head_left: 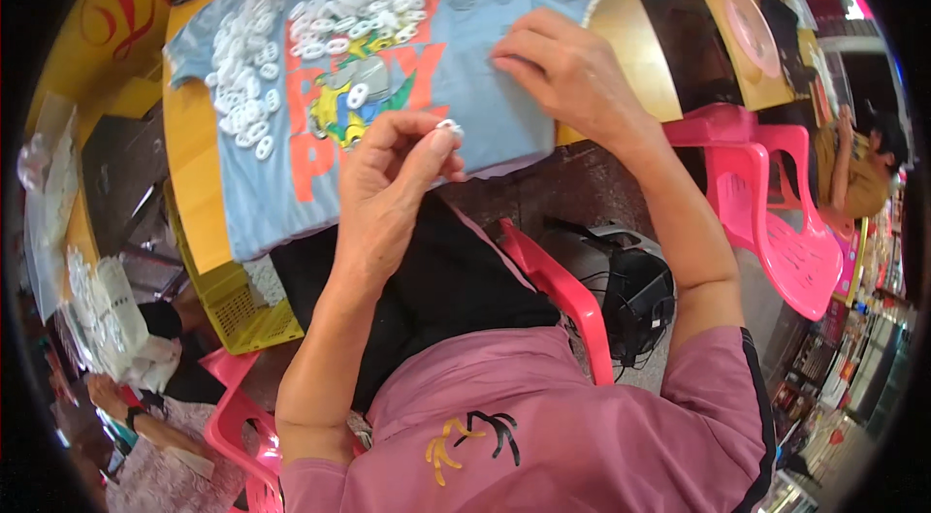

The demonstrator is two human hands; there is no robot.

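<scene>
My left hand (393, 178) is closed in a pinch on a small white plastic piece (449, 127), held above the near edge of a blue printed T-shirt (465, 57). To its upper right, my right hand (567, 67) is raised over the shirt, thumb and fingertips pressed together. Whatever may be between those fingertips is too small to make out. White oval pieces with holes lie on the shirt in two heaps, a left heap (242, 67) and a far middle heap (354, 11). One single oval piece (359, 94) lies apart on the printed picture.
The shirt covers a wooden table (635, 48). Pink plastic chairs stand at the right (776, 193) and beside me (562, 280). A yellow-green crate (242, 309) sits below the table at left. Another person (858, 164) is at far right; someone's arm (145, 426) shows lower left.
</scene>
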